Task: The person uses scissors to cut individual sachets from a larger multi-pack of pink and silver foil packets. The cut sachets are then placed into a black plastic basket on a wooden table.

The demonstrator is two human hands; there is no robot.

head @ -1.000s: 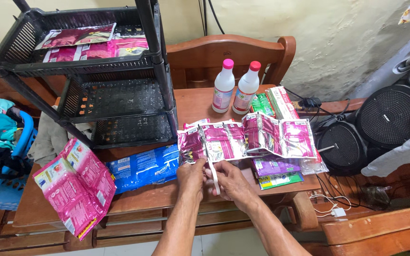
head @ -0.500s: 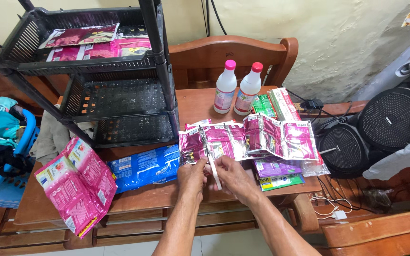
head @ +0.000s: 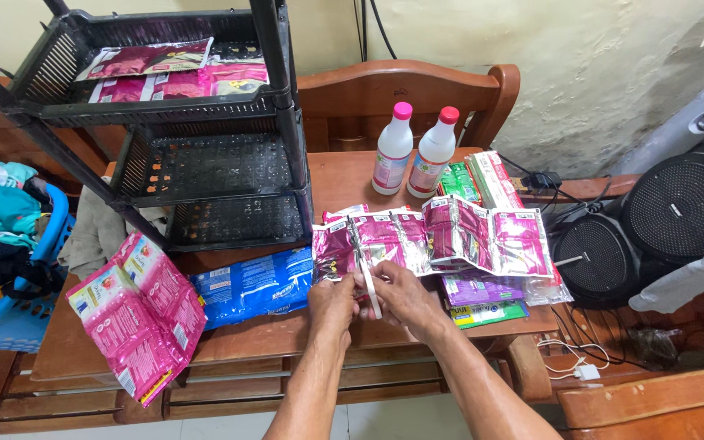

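Pink and silver foil sachets joined in a long strip [head: 442, 240] lie across the middle of the brown wooden counter [head: 287, 334]. The left hand [head: 332, 300] pinches the strip's left end, fingers closed on the foil. The right hand [head: 401, 295] is curled shut around white-handled scissors [head: 371, 287], whose blades meet the strip just beside the left hand. How far the blades are open is hard to see, because the fingers cover them.

Both hands sit close to the counter's front edge. Bare wood shows in front of the hands and a little to their left. A blue plastic packet [head: 254, 285] lies just left of the left hand. A big pink packet [head: 136, 314] hangs partly over the front left corner. A black plastic rack with three shelves [head: 205, 155] fills the back left of the counter, and its top is cut off by the picture's edge. Two white bottles with pink and red caps [head: 413, 151] stand behind the strip. Green and purple packets [head: 486, 301] peek out from under the strip's right end, mostly hidden. Two round black speakers [head: 645, 228] sit off the counter's right edge, with tangled wires near them.
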